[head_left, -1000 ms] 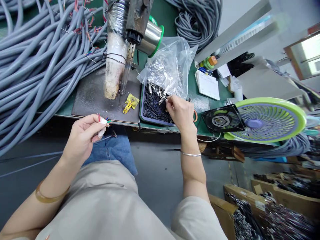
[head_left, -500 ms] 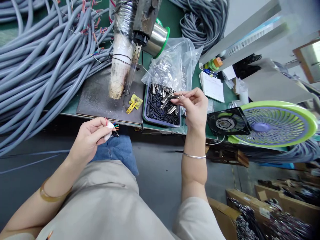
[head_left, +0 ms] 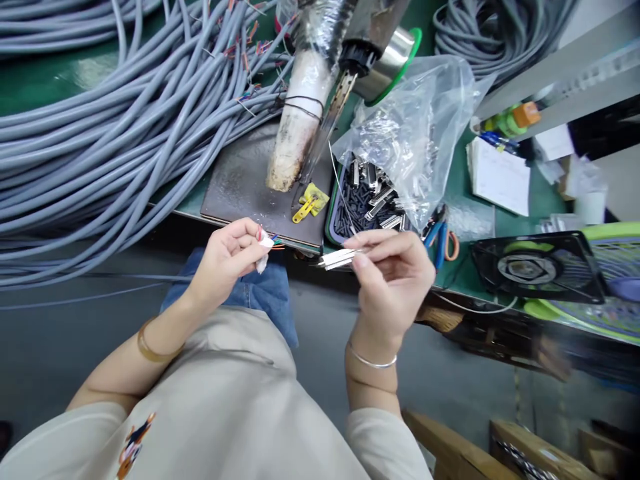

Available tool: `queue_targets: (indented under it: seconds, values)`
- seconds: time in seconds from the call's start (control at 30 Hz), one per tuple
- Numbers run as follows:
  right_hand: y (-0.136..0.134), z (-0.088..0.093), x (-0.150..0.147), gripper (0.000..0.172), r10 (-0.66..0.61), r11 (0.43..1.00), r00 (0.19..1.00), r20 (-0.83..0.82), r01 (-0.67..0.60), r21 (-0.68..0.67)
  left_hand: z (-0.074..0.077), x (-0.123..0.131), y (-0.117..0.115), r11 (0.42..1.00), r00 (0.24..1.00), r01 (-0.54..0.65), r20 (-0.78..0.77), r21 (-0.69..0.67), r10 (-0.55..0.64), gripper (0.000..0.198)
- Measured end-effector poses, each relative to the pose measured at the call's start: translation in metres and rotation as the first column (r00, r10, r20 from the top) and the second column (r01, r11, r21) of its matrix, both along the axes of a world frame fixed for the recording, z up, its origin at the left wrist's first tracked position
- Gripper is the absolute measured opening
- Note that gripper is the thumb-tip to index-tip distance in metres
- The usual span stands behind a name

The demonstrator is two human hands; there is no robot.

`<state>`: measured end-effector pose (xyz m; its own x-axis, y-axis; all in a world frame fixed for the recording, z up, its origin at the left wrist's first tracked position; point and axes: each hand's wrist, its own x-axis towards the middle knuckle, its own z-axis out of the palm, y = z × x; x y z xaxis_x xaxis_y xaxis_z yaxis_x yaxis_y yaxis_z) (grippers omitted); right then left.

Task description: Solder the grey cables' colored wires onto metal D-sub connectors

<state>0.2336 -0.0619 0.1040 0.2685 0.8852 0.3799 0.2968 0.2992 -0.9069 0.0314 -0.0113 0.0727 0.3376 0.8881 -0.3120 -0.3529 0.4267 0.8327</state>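
My left hand [head_left: 229,257] is closed on a cable end whose thin coloured wires [head_left: 277,244] stick out to the right, red, blue, green and orange. Something white, like tissue or tape, wraps around it at my fingertips. In my right hand [head_left: 393,273], thumb and fingers pinch a silver metal connector [head_left: 336,259] that points left toward the wires, with a gap between them. A thin solder strand [head_left: 339,183] runs down to the right fingers; whether they grip it is hard to tell. Behind that hand stands a bin [head_left: 332,230] of black sleeves and metal connectors.
A soldering iron [head_left: 325,127] hangs beside a stained white nozzle [head_left: 295,143] over a dark board [head_left: 240,180]. On it lies a yellow clip [head_left: 311,203]. Grey cables [head_left: 125,160] cover the left. Pliers [head_left: 440,240], a plastic bag [head_left: 415,120], notepad [head_left: 500,173] and black fan [head_left: 535,267] are at right.
My right hand has come from over the bin down and toward my left hand, carrying the connector. The left hand keeps its hold on the cable end. The view has shifted left.
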Motion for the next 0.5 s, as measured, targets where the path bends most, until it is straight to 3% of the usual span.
queue_targets:
  seconds: [0.13,0.27,0.37,0.5]
  values:
    - [-0.002,-0.022,-0.028,0.015,-0.066,0.998,0.995,-0.069,0.066,-0.007,-0.005,-0.002,0.002,0.999,0.999,0.011,0.031,0.032,-0.012,0.022]
    - [0.004,-0.030,-0.028,0.017,-0.028,0.993,0.995,-0.101,0.016,-0.114,-0.006,-0.006,0.005,0.995,0.992,0.070,0.095,0.070,-0.077,0.018]
    - [0.008,-0.021,-0.016,0.019,0.191,0.950,0.980,-0.046,-0.197,-0.242,-0.006,-0.010,0.006,0.971,0.973,0.219,0.057,0.100,-0.225,0.018]
    - [0.016,-0.008,-0.003,0.020,0.516,0.791,0.857,-0.002,-0.477,-0.383,-0.009,-0.012,0.004,0.874,0.877,0.480,-0.031,0.072,-0.479,0.019]
